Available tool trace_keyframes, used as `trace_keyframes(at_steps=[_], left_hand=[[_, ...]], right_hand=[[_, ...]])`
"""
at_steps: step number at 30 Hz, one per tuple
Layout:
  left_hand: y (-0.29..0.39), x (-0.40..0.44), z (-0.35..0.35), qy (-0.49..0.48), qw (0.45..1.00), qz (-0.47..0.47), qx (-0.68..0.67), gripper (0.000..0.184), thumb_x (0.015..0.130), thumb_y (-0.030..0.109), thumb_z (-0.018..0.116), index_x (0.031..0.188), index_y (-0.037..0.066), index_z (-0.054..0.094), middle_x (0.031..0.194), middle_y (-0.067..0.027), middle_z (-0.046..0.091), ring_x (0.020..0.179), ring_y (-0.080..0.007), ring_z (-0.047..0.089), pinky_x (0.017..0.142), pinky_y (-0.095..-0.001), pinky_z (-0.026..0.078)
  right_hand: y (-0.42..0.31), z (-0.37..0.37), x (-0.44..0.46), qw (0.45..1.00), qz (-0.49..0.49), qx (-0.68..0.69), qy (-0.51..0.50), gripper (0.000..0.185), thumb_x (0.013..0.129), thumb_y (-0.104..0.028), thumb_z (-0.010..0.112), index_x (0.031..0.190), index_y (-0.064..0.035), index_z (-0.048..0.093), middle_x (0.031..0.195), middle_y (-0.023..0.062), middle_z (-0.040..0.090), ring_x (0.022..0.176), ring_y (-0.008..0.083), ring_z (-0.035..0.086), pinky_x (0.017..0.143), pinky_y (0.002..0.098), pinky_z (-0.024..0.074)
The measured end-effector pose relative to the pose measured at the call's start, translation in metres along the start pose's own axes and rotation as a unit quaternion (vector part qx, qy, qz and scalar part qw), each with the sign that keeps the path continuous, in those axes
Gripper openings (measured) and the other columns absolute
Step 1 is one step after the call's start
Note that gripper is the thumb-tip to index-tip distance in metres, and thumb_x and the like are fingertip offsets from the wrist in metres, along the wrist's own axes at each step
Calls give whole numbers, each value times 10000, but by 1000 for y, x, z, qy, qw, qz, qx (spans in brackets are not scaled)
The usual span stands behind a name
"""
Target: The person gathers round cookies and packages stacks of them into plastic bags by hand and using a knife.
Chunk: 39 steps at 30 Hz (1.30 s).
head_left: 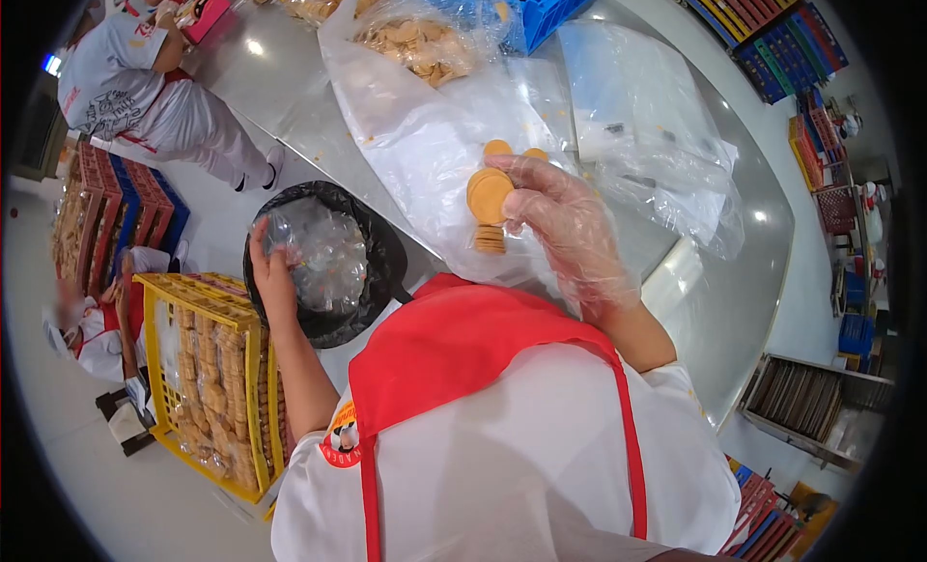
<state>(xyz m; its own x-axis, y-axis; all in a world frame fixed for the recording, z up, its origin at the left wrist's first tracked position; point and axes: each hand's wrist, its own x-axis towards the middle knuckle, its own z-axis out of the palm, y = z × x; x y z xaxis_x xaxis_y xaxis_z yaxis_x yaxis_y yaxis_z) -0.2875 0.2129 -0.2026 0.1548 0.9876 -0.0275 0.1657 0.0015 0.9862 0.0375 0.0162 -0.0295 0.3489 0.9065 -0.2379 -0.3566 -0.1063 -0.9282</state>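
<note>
My right hand [570, 224], in a clear plastic glove, pinches a few round flat biscuits [490, 197] between thumb and fingers. Just below them, a short stack of biscuits [490, 238] rests on the white plastic sheet [425, 166], and two more round biscuits [496, 148] show beyond the fingertips. My left hand [267, 258] is at the near left rim of a black-lined bin [379, 301], its fingers stretched out and apart. Crumpled clear plastic [323, 263] fills the bin beside that hand.
Bagged biscuits [415, 45] and a blue crate [555, 7] stand at the table's far side. Plastic bags [647, 108] lie right. A yellow crate [266, 417] of biscuits is at lower left. One person [126, 70] stands at upper left, another [101, 335] below.
</note>
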Motion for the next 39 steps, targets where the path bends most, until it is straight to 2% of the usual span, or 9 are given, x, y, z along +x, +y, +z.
trace_keyframes(at_steps=[4,7,10,14,17,21,24,34,39], left_hand=[[-131,33,-41,36,913,161,374,527,931,114,530,1448,128,433,1476,-254,372,1167,-419,554,937,-429,505],[-151,24,-34,45,905,25,422,539,921,178,605,1441,188,460,1471,-308,334,1260,-479,464,1013,-470,446],[-112,7,-15,53,821,-194,534,587,886,234,680,1435,238,471,1457,-344,320,1305,-496,419,1030,-477,430],[-149,33,-29,40,916,56,396,540,855,237,717,1360,139,548,1374,-265,439,1232,-402,499,972,-457,469],[5,7,41,-110,974,87,180,473,824,162,740,1265,50,610,1183,-137,567,1009,-230,611,857,-353,519],[109,-38,91,-341,931,125,25,526,807,48,743,1308,37,581,1153,-75,570,956,-145,604,836,-273,506],[131,-45,110,-376,906,189,43,549,777,110,783,1295,86,601,1080,-87,595,866,-164,595,770,-294,509],[120,-57,124,-433,873,-83,-207,528,817,-101,693,1318,-8,553,1191,-62,583,1130,-160,587,955,-284,502],[115,-60,131,-416,876,-52,-236,527,815,-103,696,1312,-21,544,1246,-78,572,1131,-164,589,968,-296,502]], right_hand=[[1,-2,-2,999,32,24,-3,486,845,-122,621,1294,57,575,1215,108,602,958,135,551,809,263,454],[-1,1,-4,999,44,16,8,476,848,-111,613,1292,57,577,1233,105,592,956,135,552,810,261,458],[-1,4,-1,999,51,9,13,470,848,-102,604,1289,56,579,1237,100,588,952,133,551,810,258,459],[13,6,8,997,82,-7,11,466,844,-98,583,1285,52,583,1219,90,594,952,123,548,811,254,457],[21,12,15,990,138,-32,-11,455,844,-102,566,1274,45,592,1180,77,606,951,114,550,821,250,454],[26,28,17,990,127,-38,-40,439,861,-159,574,1249,45,598,991,27,598,837,93,488,801,225,418],[30,30,16,990,126,-4,-70,428,854,-170,581,1222,48,606,997,31,605,843,96,501,794,230,424],[40,17,11,989,140,15,-50,404,834,-149,596,1163,85,602,953,69,604,811,107,518,758,239,437],[47,14,16,990,119,46,-58,392,834,-139,596,1147,97,595,912,67,597,776,110,531,733,239,446]])
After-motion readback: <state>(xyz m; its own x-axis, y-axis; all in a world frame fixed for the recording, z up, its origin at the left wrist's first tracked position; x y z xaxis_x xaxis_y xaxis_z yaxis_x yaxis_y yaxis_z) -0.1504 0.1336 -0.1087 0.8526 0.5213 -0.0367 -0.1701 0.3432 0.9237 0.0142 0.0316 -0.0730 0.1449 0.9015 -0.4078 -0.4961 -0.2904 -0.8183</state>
